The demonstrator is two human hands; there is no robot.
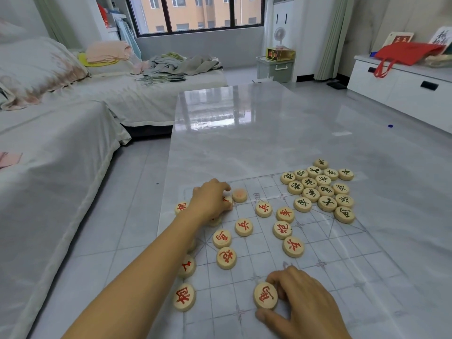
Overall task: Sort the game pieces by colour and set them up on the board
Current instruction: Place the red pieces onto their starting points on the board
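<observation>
Our left hand (211,199) covers most of the red piece (227,199) it grips; our forearm (146,265) hides parts of 3 more. The neighbouring piece (239,195) is blurred, unreadable. Our right hand (303,302), pinching the near piece (265,295), is cut off by the bottom edge.

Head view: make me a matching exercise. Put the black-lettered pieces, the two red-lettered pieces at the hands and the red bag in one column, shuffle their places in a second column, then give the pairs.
Things
1. black-lettered round wooden pieces
2. near red-lettered round wooden piece
3. far red-lettered round wooden piece
4. red cloth bag

Places
A. in the left hand grip
B. on the white cabinet
C. clustered at the far right of the board
D. in the right hand grip

Pairs: 1-C, 2-D, 3-A, 4-B
</observation>
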